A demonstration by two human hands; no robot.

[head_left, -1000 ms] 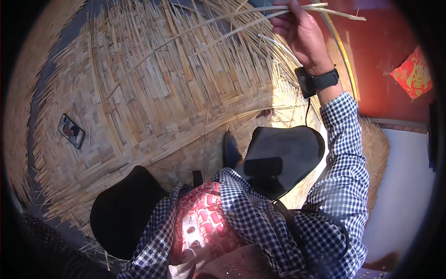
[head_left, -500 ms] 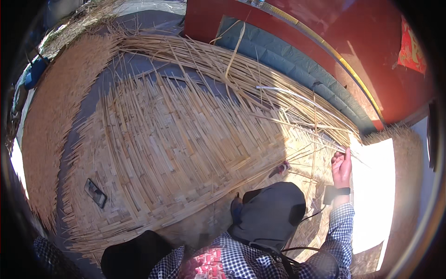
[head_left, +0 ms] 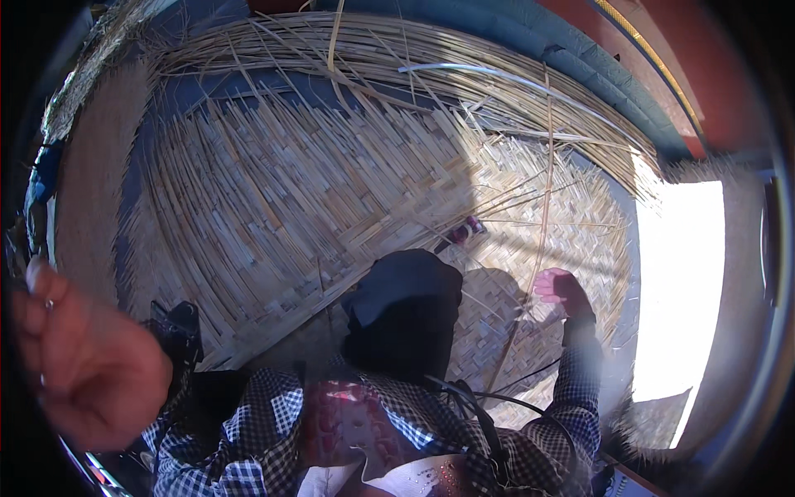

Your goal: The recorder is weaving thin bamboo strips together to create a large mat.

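Note:
A large woven mat of split bamboo strips point(head_left: 273, 190) spreads in front of me, its far edge ending in loose strip ends. My right hand point(head_left: 558, 290) is low over the sunlit woven part, fingers stretched, beside a long thin bamboo strip point(head_left: 546, 199) that crosses the mat; nothing shows in its grasp. Close to the camera at the lower left is my left hand point(head_left: 103, 364), palm showing, fingers loosely bent and partly cut off by the dark rim. It looks to hold nothing. A black device point(head_left: 178, 327) is next to that hand.
A thick bundle of long bamboo strips point(head_left: 489, 87) lies along the mat's far side, by a blue-green sheet point(head_left: 530, 37). Another woven mat point(head_left: 95, 182) stretches along the left. A small dark red and white object point(head_left: 465, 231) rests beyond my dark-clad knee point(head_left: 406, 306).
My right hand has left the strip ends at the far right and come nearer, its fingers opened. My left hand has risen into view. The view has shifted; the phone no longer shows.

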